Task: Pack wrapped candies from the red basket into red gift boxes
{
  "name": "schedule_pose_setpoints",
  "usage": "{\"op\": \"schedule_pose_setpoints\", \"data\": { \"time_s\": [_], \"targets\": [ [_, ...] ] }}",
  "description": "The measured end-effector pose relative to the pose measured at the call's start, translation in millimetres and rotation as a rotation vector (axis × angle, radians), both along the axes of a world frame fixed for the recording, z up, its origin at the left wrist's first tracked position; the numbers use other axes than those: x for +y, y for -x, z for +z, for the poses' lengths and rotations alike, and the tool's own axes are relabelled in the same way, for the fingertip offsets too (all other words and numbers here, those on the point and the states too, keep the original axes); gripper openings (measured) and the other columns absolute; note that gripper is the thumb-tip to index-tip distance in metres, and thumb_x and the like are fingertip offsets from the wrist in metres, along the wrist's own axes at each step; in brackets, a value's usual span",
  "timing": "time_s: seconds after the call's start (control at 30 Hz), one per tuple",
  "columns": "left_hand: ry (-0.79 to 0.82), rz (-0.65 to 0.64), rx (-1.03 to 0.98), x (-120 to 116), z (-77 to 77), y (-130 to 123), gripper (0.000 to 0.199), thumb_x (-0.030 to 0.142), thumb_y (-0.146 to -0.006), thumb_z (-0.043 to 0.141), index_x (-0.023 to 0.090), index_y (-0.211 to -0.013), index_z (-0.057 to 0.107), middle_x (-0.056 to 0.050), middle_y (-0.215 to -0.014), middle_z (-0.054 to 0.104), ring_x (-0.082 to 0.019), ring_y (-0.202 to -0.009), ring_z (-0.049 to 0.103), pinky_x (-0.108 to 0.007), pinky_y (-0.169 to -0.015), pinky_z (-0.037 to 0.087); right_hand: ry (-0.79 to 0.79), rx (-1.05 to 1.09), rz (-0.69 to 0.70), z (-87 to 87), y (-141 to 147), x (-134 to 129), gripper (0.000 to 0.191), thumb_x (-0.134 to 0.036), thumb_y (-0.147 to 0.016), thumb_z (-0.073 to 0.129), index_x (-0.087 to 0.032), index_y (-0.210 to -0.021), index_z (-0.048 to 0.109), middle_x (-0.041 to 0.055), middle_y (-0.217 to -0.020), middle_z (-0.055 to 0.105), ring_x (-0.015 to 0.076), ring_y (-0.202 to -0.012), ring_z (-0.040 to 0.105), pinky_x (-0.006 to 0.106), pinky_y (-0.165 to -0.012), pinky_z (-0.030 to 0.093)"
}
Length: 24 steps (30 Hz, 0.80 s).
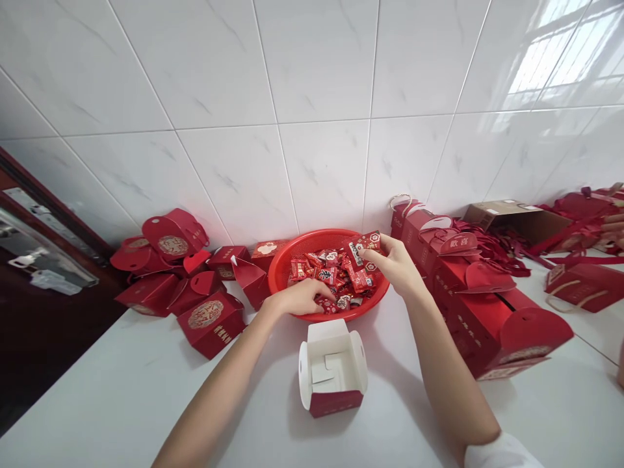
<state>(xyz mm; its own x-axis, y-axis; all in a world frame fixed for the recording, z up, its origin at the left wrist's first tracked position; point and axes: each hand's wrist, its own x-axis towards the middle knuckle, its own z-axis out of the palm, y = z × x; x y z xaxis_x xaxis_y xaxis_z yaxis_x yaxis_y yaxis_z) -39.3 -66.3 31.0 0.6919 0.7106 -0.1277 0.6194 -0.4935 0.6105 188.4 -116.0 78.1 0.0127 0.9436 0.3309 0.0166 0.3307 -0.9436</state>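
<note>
A red plastic basket full of wrapped candies stands against the tiled wall. My left hand reaches over its near left rim, fingers curled on a red wrapped candy. Above the basket's right side, my right hand pinches red wrapped candies, one with a white label and dark print. Between my forearms sits an open gift box, red outside and white inside. Its flaps are spread and no candy shows in it.
Red gift boxes are heaped left of the basket. A row of closed red boxes runs along the right. Farther right are a cardboard box, ribbons, a red box with a cord handle and part of another person's hand.
</note>
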Motion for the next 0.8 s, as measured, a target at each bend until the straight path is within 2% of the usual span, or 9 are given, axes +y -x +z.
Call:
{"op": "schedule_pose_setpoints", "data": {
  "time_s": [0.1, 0.17, 0.23, 0.3, 0.43, 0.5, 0.57, 0.63, 0.8],
  "targets": [
    [0.069, -0.034, 0.107, 7, -2.5, -6, 0.028, 0.018, -0.061, 0.072, 0.028, -0.086, 0.078, 0.001, -0.095, 0.078, -0.024, -0.09, 0.068, -0.026, -0.077, 0.048, 0.003, -0.005, 0.003, 1.5, 1, -1, 0.018, -0.032, -0.072, 0.07, -0.018, -0.083, 0.068, 0.003, -0.083, 0.073, 0.0197, -0.075, 0.064, 0.029, -0.067, 0.051],
    [0.043, -0.017, 0.108, 11, -2.7, -8, 0.006, 0.025, -0.064, 0.072, 0.024, -0.07, 0.071, 0.001, -0.074, 0.073, -0.021, -0.072, 0.064, -0.026, -0.067, 0.044, -0.002, -0.007, -0.003, 2.1, 0, -2, 0.018, -0.032, -0.072, 0.07, -0.018, -0.083, 0.068, 0.003, -0.083, 0.072, 0.0196, -0.075, 0.064, 0.029, -0.068, 0.051],
    [0.015, 0.033, 0.043, 14, -1.3, -9, 0.021, 0.035, -0.076, 0.064, 0.021, -0.061, 0.059, 0.001, -0.062, 0.063, -0.018, -0.061, 0.057, -0.027, -0.061, 0.04, -0.01, -0.003, -0.01, 2.6, -1, -1, 0.018, -0.032, -0.072, 0.07, -0.018, -0.082, 0.067, 0.0031, -0.083, 0.072, 0.0196, -0.075, 0.064, 0.03, -0.069, 0.051],
    [-0.024, 0.112, -0.062, 14, 1.4, -7, 0.032, 0.042, -0.086, 0.052, 0.021, -0.061, 0.052, 0.0, -0.063, 0.061, -0.018, -0.06, 0.054, -0.028, -0.061, 0.038, -0.012, 0.006, -0.012, 2.8, -3, -1, 0.017, -0.032, -0.072, 0.07, -0.018, -0.08, 0.066, 0.0033, -0.082, 0.072, 0.0198, -0.076, 0.064, 0.03, -0.07, 0.051],
    [-0.128, 0.204, -0.103, 16, 7.0, 3, 0.038, 0.046, -0.09, 0.045, 0.022, -0.061, 0.048, -0.001, -0.063, 0.059, -0.02, -0.062, 0.055, -0.03, -0.063, 0.04, -0.016, 0.017, -0.016, 2.4, -4, 1, 0.017, -0.032, -0.072, 0.069, -0.018, -0.081, 0.065, 0.0028, -0.081, 0.07, 0.0196, -0.076, 0.064, 0.03, -0.07, 0.051],
    [-0.209, 0.25, -0.06, 19, 8.5, 8, 0.032, 0.041, -0.089, 0.048, 0.021, -0.067, 0.059, -0.003, -0.072, 0.065, -0.023, -0.073, 0.061, -0.032, -0.069, 0.044, -0.017, 0.013, -0.02, 2.1, -4, 1, 0.017, -0.032, -0.072, 0.069, -0.018, -0.082, 0.065, 0.0025, -0.081, 0.07, 0.0194, -0.076, 0.063, 0.03, -0.069, 0.051],
    [-0.351, 0.334, -0.042, 21, 8.9, 12, 0.021, 0.031, -0.085, 0.054, 0.021, -0.09, 0.071, -0.007, -0.097, 0.072, -0.028, -0.097, 0.065, -0.035, -0.084, 0.047, -0.015, 0.01, -0.021, 2.1, -3, 1, 0.017, -0.031, -0.072, 0.068, -0.018, -0.082, 0.065, 0.0025, -0.081, 0.07, 0.0193, -0.076, 0.063, 0.03, -0.069, 0.05],
    [-0.464, 0.369, -0.059, 21, 8.0, 11, 0.037, 0.021, -0.08, 0.056, 0.021, -0.114, 0.071, -0.009, -0.121, 0.069, -0.029, -0.116, 0.06, -0.036, -0.098, 0.045, -0.018, 0.007, -0.018, 2.4, -3, 0, 0.016, -0.031, -0.072, 0.068, -0.018, -0.082, 0.064, 0.0025, -0.081, 0.069, 0.0193, -0.076, 0.063, 0.03, -0.07, 0.051],
    [-0.174, -0.008, 0.121, 9, 2.1, -10, 0.04, 0.02, -0.085, 0.058, 0.022, -0.122, 0.071, -0.006, -0.115, 0.073, -0.026, -0.108, 0.067, -0.032, -0.095, 0.049, -0.036, -0.024, -0.032, 3.0, -3, -1, 0.016, -0.031, -0.073, 0.067, -0.018, -0.081, 0.064, 0.002, -0.079, 0.069, 0.018, -0.074, 0.062, 0.029, -0.068, 0.049]
  ]
}}
